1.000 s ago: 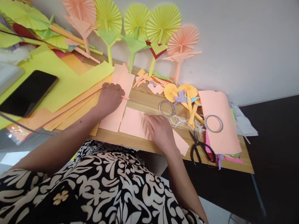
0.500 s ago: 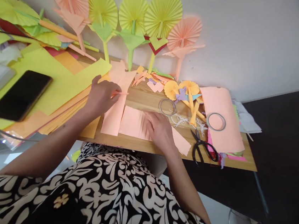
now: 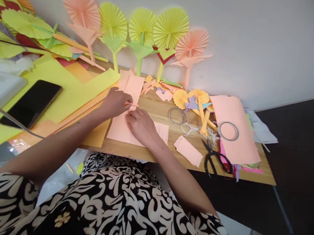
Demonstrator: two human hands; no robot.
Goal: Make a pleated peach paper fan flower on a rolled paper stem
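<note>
My left hand (image 3: 116,104) is closed, its thumb and fingers pinching a thin pink paper stick (image 3: 132,104) that points right. Just to its right, my right hand (image 3: 142,126) rests palm down with its fingers over a pink paper sheet (image 3: 161,131). That sheet overlaps longer pink paper strips (image 3: 118,128) lying upright along the table. The right fingertips are close beneath the stick; whether they touch it is hidden. A small stack of pink paper pieces (image 3: 189,151) lies right of the hand, beside black-handled scissors (image 3: 216,159).
Pleated paper fans (image 3: 170,27) on stems lean against the wall. Tape rolls (image 3: 177,116) (image 3: 228,131), small orange paper flowers (image 3: 198,96) and white string (image 3: 191,129) lie to the right. A phone (image 3: 32,102) and yellow paper (image 3: 78,90) are on the left. The table's front edge (image 3: 174,165) is close.
My right hand has moved left, and the pink sheet under it has shifted left over the strips, uncovering the small stack. My left hand still pinches the stick. The whole view has shifted slightly.
</note>
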